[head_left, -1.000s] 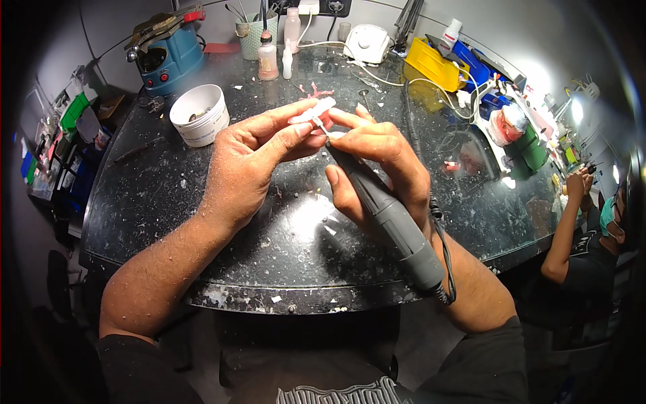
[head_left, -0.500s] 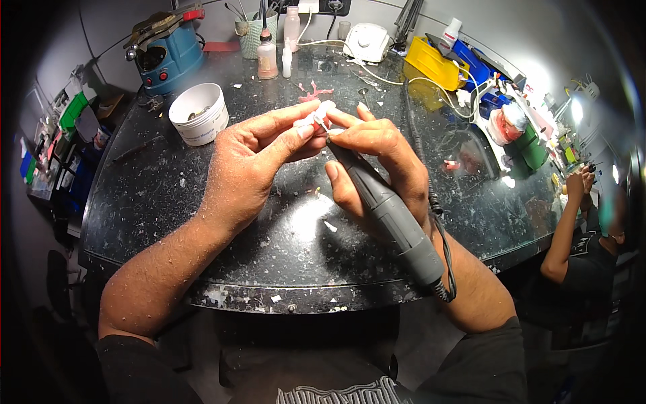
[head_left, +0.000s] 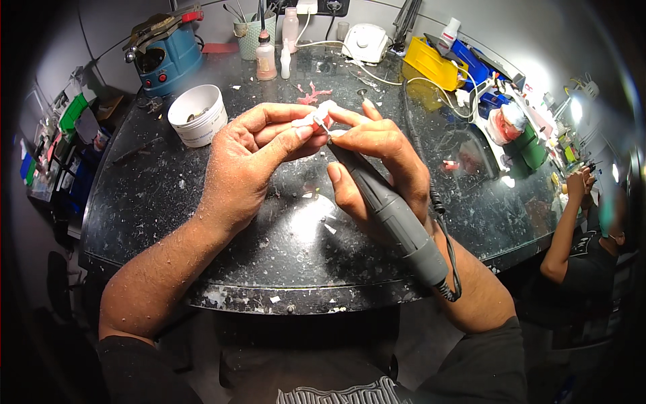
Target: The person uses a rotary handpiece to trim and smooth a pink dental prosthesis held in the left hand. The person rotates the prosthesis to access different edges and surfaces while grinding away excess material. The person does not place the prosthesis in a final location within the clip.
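Note:
Pinched between the fingertips of my left hand [head_left: 243, 158] is a small pink-and-white denture [head_left: 323, 116], partly hidden by the fingers. My right hand [head_left: 397, 153] closes around a dark grey rotary handpiece [head_left: 385, 205], held like a pen, its cord trailing from the rear end by my forearm. Its thin tip meets or nearly meets the denture; exact contact is too small to tell. Fingers of both hands come together around the piece. A branching pink scrap [head_left: 313, 93] lies just beyond them. White dust specks cover my left hand and forearm.
Left of my hands stands a white tub [head_left: 198, 116], with a blue machine [head_left: 168, 60] behind. Bottles [head_left: 266, 59] and a tool cup [head_left: 254, 39] line the back. Yellow bin [head_left: 431, 64], white control box [head_left: 365, 43] and toothed model [head_left: 508, 124] sit rightward. Another person [head_left: 572, 222] works far right.
The denture has turned slightly, showing more pink. The handpiece's rear end has shifted a little down and right, and its cord swings with it. Both grips stay the same.

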`<state>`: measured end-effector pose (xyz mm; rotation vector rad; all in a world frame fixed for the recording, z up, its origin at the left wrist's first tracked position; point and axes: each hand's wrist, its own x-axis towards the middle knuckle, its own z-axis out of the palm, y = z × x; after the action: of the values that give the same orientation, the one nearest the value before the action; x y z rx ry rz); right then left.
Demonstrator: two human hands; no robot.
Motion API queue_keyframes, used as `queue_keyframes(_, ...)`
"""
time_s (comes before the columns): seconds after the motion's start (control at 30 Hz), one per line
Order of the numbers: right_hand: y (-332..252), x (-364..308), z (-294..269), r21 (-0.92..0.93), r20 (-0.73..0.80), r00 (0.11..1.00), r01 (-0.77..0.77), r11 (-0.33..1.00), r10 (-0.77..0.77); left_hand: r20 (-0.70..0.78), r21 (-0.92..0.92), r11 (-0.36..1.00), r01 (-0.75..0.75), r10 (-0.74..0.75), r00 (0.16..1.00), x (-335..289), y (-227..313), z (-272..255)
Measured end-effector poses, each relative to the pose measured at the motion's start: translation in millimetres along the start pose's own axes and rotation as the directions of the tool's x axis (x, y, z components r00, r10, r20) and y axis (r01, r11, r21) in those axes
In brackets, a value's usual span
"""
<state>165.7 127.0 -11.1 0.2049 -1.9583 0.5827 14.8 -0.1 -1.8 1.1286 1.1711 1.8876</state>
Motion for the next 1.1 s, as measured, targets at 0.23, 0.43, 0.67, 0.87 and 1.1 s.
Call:
queue_keyframes(0.23, -3.1, 0.9, -0.2, -0.042, 0.056, 0.998, 0.011, 0.999, -0.009, -0.003, -0.025, 1.000, 0.007, -0.007, 1.000, 0.8, -3.1, -2.7)
queue_keyframes(0.43, -0.7, 0.4, -0.9, -0.044, 0.051, 0.999, 0.008, 0.999, -0.006, 0.001, -0.010, 1.000, 0.003, -0.003, 1.000, 0.8, -3.1, -1.8)
queue_keyframes(0.67, -2.1, 0.4, -2.5, -0.039, 0.070, 0.997, -0.017, 0.999, 0.019, -0.007, 0.030, 0.999, -0.035, 0.036, 0.999, 0.2, -3.3, -1.5)
queue_keyframes(0.87, -1.3, -0.7, -2.5, -0.038, 0.087, 0.995, -0.038, 0.999, 0.041, 0.008, 0.069, 0.995, -0.067, 0.066, 0.998, -0.2, -5.4, -4.0)
queue_keyframes(1.1, -1.5, -0.9, -1.0, -0.008, 0.065, 0.997, -0.047, 0.999, 0.048, -0.006, 0.120, 0.990, -0.069, 0.070, 0.998, -1.4, -5.0, -0.6)
